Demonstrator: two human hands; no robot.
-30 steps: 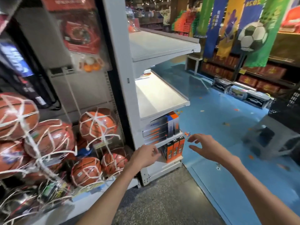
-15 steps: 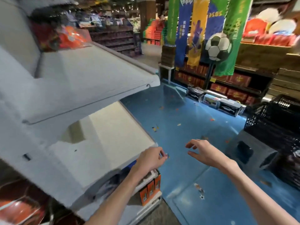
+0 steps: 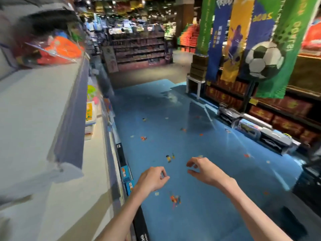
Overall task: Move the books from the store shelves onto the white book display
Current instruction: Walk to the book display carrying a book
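Both my hands hang in front of me over the blue floor and hold nothing. My left hand (image 3: 152,180) has loosely curled fingers, just right of the white display shelf (image 3: 43,119). My right hand (image 3: 203,171) is apart from it, fingers spread and relaxed. The white display's sloped shelves fill the left side, blurred by motion. A few stacked books (image 3: 90,112) lie on a lower shelf further along. Blue and orange boxed books (image 3: 127,178) stand on edge at the shelf's bottom, close to my left wrist.
The blue floor mat (image 3: 199,136) with small scattered scraps stretches ahead. Boxed goods (image 3: 257,131) line its right edge under dark shelves and hanging banners with a football picture (image 3: 264,60). A small white table (image 3: 194,86) stands at the far end. Store aisles lie beyond.
My view has swung up and right, from the basketballs and the shelf end to the long aisle. Both hands stayed in front of me and empty; the left hand came off the shelf edge.
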